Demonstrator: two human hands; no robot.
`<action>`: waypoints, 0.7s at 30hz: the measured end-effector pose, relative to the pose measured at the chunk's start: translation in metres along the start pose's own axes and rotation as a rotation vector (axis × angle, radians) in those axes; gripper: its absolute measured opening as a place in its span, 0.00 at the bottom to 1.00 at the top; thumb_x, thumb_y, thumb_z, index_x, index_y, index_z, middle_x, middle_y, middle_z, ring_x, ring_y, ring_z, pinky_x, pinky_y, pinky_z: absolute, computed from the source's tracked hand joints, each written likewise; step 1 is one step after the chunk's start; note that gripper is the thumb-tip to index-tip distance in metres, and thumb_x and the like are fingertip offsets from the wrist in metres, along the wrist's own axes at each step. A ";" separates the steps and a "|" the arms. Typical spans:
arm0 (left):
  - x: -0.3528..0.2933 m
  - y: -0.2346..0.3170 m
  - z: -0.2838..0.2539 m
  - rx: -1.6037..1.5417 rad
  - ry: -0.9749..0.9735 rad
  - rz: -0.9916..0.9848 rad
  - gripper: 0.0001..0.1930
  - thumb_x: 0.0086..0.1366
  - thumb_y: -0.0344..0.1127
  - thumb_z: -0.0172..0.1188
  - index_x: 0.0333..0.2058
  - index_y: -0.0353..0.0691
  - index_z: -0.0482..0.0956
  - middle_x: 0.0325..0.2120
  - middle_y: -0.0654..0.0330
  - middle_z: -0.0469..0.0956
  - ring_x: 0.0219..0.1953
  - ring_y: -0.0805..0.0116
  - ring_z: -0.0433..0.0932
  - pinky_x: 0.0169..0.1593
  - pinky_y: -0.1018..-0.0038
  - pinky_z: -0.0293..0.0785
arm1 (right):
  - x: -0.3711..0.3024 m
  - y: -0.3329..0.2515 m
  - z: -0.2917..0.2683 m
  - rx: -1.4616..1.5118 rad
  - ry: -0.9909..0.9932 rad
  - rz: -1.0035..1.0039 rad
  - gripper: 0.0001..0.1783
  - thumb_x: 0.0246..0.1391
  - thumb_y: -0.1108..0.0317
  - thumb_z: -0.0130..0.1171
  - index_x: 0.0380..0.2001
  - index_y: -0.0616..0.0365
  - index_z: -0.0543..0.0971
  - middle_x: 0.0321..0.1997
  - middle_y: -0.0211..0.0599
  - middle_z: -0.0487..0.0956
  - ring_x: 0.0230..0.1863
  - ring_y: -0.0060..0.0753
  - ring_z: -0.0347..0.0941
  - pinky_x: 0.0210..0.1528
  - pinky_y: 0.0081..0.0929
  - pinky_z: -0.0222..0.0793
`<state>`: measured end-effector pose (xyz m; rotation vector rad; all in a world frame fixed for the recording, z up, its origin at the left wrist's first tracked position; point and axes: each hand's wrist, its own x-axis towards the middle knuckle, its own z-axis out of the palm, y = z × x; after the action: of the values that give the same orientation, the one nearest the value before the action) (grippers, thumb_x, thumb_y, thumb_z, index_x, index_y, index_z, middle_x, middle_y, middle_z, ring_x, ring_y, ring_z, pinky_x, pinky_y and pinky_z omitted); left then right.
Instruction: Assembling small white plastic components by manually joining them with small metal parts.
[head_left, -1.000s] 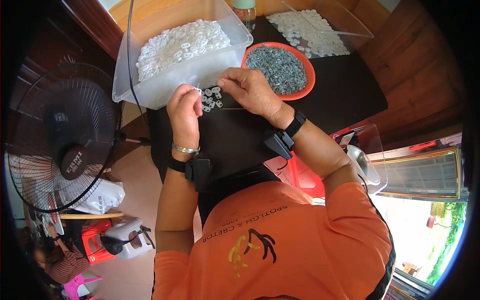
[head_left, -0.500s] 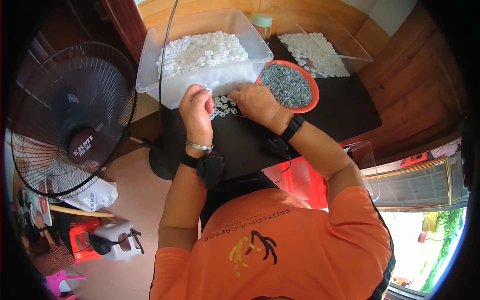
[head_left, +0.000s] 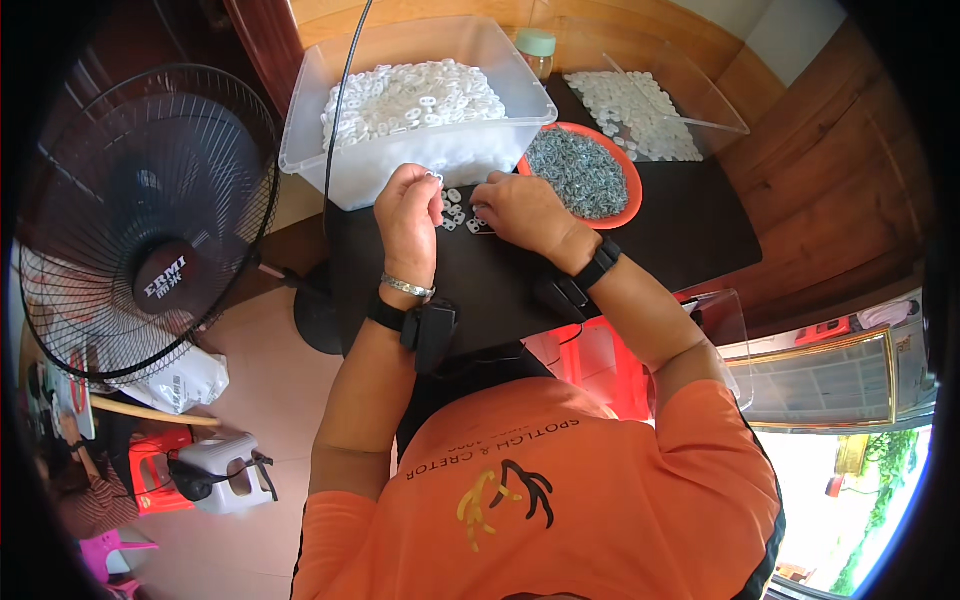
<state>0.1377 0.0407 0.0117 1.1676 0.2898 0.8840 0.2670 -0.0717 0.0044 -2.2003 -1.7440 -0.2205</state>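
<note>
My left hand (head_left: 408, 222) is closed in a pinch, a small white plastic piece with holes (head_left: 434, 177) showing at its fingertips. It is raised just in front of the clear plastic bin (head_left: 330, 185). Close by on the right, my right hand (head_left: 532, 212) is low over the dark table, its fingers curled together at the edge of several loose white two-holed pieces (head_left: 454, 210). What those fingers grip is hidden. Right beside that hand stands an orange-red bowl (head_left: 634, 205) full of small grey metallic parts (head_left: 580, 170), too small to name surely.
White pieces (head_left: 415, 100) heap the bin. Behind the bowl, more white pieces (head_left: 635, 112) lie in a clear tray (head_left: 715, 128), near a green-lidded jar (head_left: 536, 45). A black fan (head_left: 160, 230) stands left, its cable (head_left: 340, 110) crossing before the bin. A person's arm (head_left: 85, 455) shows far left.
The view has shifted slightly. My right hand has come a little nearer to me, its fingertips now at the right side of the loose pieces. My left hand still pinches a white piece.
</note>
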 end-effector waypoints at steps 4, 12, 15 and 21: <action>0.000 -0.001 0.000 -0.007 0.001 -0.020 0.06 0.58 0.31 0.53 0.23 0.37 0.70 0.15 0.67 0.66 0.16 0.80 0.62 0.21 0.83 0.57 | 0.001 0.007 0.005 0.076 -0.010 0.031 0.07 0.48 0.65 0.59 0.30 0.55 0.78 0.31 0.38 0.77 0.35 0.45 0.76 0.37 0.38 0.72; -0.001 0.003 0.004 0.052 0.002 -0.035 0.06 0.59 0.30 0.50 0.23 0.37 0.70 0.15 0.66 0.67 0.15 0.80 0.61 0.21 0.82 0.56 | 0.003 0.016 -0.003 0.833 -0.056 0.130 0.12 0.54 0.71 0.58 0.42 0.60 0.77 0.32 0.36 0.80 0.33 0.31 0.77 0.38 0.27 0.73; -0.004 0.003 0.003 -0.018 -0.033 -0.100 0.07 0.60 0.32 0.50 0.25 0.37 0.71 0.16 0.65 0.69 0.16 0.79 0.64 0.21 0.82 0.58 | 0.005 0.013 -0.014 1.390 -0.172 0.310 0.12 0.58 0.73 0.55 0.45 0.61 0.76 0.33 0.30 0.79 0.34 0.22 0.76 0.38 0.21 0.74; -0.013 0.000 0.010 -0.093 -0.124 -0.246 0.08 0.62 0.35 0.49 0.30 0.37 0.72 0.20 0.61 0.75 0.20 0.72 0.73 0.26 0.78 0.68 | -0.001 0.005 -0.013 1.707 -0.038 0.295 0.09 0.60 0.73 0.54 0.43 0.61 0.77 0.35 0.29 0.78 0.34 0.20 0.74 0.41 0.20 0.73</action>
<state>0.1356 0.0247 0.0122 1.0700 0.2812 0.6015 0.2726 -0.0778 0.0157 -1.0276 -0.7995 0.9920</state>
